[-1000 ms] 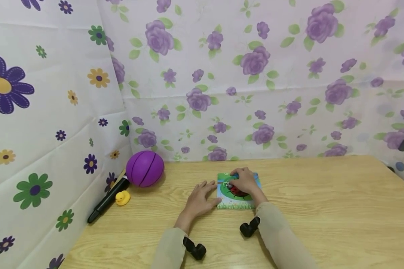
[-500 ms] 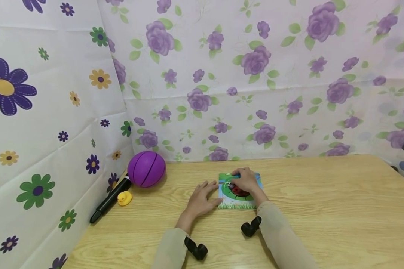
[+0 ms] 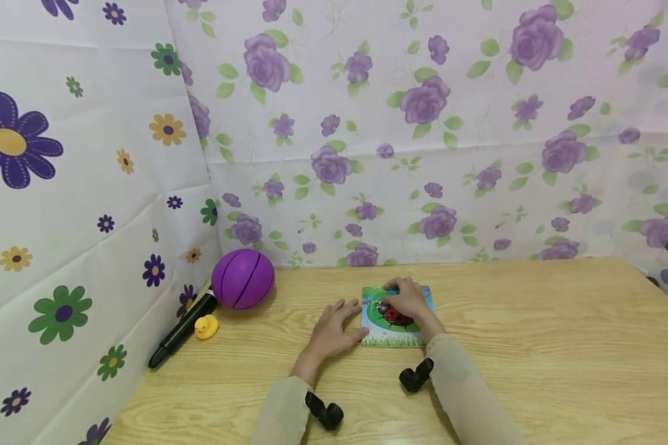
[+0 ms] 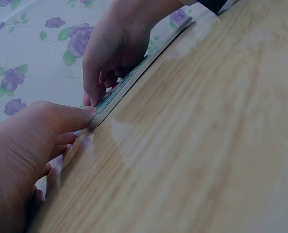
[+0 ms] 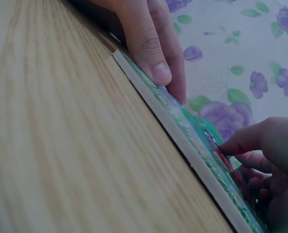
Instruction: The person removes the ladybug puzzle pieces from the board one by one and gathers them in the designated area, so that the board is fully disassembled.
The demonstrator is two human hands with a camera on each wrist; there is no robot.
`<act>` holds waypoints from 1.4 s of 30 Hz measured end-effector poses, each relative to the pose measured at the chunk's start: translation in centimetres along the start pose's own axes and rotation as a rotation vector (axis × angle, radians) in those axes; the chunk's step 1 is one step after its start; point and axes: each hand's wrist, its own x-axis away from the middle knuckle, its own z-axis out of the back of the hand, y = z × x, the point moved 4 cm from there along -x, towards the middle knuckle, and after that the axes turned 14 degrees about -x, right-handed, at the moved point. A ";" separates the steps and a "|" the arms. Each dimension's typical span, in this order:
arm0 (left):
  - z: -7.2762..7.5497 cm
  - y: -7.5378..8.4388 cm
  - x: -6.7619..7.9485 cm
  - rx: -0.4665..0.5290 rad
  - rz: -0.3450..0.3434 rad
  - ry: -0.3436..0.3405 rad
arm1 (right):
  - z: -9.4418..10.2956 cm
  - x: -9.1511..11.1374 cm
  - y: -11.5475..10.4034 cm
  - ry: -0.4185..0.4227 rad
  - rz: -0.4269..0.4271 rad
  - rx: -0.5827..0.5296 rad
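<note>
A flat square puzzle board (image 3: 393,337) with a ladybug picture lies on the wooden table. My left hand (image 3: 331,330) rests at its left side with the fingers spread loosely; in the right wrist view the left thumb (image 5: 159,72) touches the board close to a corner. Over the upper part of the picture, my right hand (image 3: 409,300) bends down with its fingers curled, thumb and fingertips at the surface beside the ladybug's head. In the left wrist view the right hand (image 4: 114,51) covers much of the board; I cannot tell whether it pinches a piece.
To the left on the table (image 3: 534,346) are a purple ball (image 3: 242,279), a small yellow rubber duck (image 3: 206,327) and a long black cylindrical object (image 3: 180,330) along the side cloth. Flower-printed cloths (image 3: 367,111) hang behind and on the left.
</note>
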 end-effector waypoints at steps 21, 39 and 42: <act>-0.1 -0.3 -0.3 0.012 0.010 -0.003 | 0.0 -0.1 -0.1 -0.010 0.031 0.038; 0.1 0.0 0.0 0.012 0.001 -0.005 | -0.1 -0.1 0.1 -0.016 0.015 0.027; 0.1 0.0 0.0 0.012 -0.001 -0.004 | -0.1 -0.1 0.0 -0.026 0.030 0.031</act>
